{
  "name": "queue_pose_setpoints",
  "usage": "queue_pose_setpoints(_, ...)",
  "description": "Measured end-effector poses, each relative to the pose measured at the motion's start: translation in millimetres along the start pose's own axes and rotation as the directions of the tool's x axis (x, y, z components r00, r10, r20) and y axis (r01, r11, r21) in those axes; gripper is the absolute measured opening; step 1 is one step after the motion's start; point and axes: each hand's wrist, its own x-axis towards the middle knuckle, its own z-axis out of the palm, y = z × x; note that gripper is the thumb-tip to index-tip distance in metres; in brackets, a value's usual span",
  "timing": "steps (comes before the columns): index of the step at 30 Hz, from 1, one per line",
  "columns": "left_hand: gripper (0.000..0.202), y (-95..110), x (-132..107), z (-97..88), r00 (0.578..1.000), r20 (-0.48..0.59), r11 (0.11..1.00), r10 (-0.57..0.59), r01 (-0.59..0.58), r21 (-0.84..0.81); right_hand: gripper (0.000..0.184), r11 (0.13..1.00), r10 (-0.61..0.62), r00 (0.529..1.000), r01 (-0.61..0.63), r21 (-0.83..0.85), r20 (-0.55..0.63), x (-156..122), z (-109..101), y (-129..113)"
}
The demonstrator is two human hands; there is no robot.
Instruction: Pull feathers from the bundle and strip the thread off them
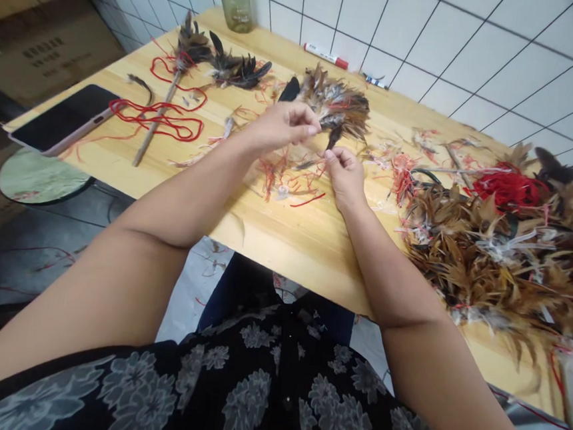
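Observation:
My left hand [290, 125] is closed in a pinch above the middle of the table; what lies between its fingertips, if anything, is too small to make out. Lower and to its right, the thumb and forefinger of my right hand [344, 174] pinch a small dark feather [333, 137] that points upward. Just behind both hands lies a bundle of brown feathers [346, 103], partly covered by the left hand. Scraps of red thread [275, 174] and feather bits are strewn on the wooden table [304, 243] beneath the hands.
On the left are a phone [67, 119], a stick [157, 123], loops of red cord [174, 121] and dark feather bunches [239, 69]. A big feather pile [504, 254] with red strands [512, 188] covers the right side. A bottle [235, 0] and red marker [325, 56] stand near the tiled wall.

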Motion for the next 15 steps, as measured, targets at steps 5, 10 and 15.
queue_pose_setpoints(5,0.024,-3.7,5.8,-24.8,0.997,0.071,0.973,0.005,-0.021,0.23,0.067,1.0,0.002,0.999,-0.002,-0.002,-0.043,1.5,-0.7,-2.0)
queue_pose_setpoints(10,0.019,-20.3,6.1,-26.8,0.94,0.321,0.853,-0.118,-0.07,0.518,0.068,0.999,-0.004,0.998,0.002,-0.035,-0.07,-0.7,1.8,-3.0)
queue_pose_setpoints(15,0.015,-25.3,3.4,-21.5,0.954,0.277,0.792,-0.112,-0.083,0.605,0.063,0.998,-0.023,0.997,0.018,-0.063,-0.076,-0.9,3.4,2.2)
